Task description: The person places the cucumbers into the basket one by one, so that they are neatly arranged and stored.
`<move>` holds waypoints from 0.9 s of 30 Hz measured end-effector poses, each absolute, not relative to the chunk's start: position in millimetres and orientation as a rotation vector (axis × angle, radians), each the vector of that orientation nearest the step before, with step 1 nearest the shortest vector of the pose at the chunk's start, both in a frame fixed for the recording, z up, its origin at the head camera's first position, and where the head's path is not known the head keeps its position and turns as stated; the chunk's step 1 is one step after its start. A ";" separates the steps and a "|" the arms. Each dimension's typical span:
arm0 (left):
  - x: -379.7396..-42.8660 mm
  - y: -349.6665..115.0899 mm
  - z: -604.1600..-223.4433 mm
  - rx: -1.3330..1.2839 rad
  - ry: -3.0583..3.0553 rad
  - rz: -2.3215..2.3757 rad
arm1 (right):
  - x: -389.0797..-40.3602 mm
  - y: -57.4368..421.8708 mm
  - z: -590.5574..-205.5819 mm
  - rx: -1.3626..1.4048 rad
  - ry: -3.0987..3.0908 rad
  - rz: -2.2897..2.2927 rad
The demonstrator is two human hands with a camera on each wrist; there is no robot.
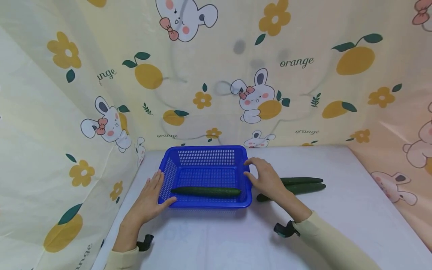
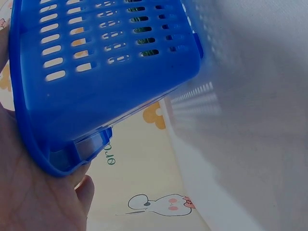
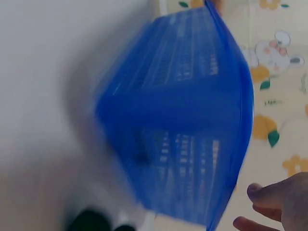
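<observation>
Head view: cucumber [image 1: 206, 192] inside blue basket [image 1: 206, 205]; other cucumbers [image 1: 308, 187] on desk [image 1: 216, 240], partly hidden by right hand [image 1: 266, 178]. Left hand [image 1: 147, 200] straight-fingered, gripping nothing; left wrist view shows palm against rim [image 2: 17, 72]. Right hand spread, empty (right wrist view shows its gap from basket)

A white surface [image 1: 202, 240] spreads across the lower half of the head view, running past the bottom edge. A blue basket [image 1: 206, 205] sits on it just below mid-frame; two dark green cucumbers [image 1: 307, 188], partly hidden, lie close together right of centre.
</observation>
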State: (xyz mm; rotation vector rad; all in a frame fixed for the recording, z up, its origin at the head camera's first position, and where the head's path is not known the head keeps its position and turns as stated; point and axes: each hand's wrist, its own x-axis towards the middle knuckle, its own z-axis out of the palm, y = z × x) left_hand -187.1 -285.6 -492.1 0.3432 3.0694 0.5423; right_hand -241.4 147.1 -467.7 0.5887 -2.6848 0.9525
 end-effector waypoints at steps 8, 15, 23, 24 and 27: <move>-187.4 -285.1 -493.0 0.347 3.082 0.528 | -236.0 206.1 -476.0 0.509 -2.760 0.933; -187.9 -284.9 -493.0 0.334 3.078 0.521 | -229.4 253.0 -486.4 0.510 -2.766 0.912; -187.6 -285.3 -494.1 0.344 3.081 0.532 | -220.9 310.0 -502.9 0.590 -2.795 0.839; -187.6 -285.5 -494.2 0.344 3.079 0.532 | -220.2 316.0 -505.3 0.588 -2.791 0.821; -187.6 -285.1 -494.4 0.346 3.082 0.528 | -217.8 332.2 -512.0 0.567 -2.793 0.782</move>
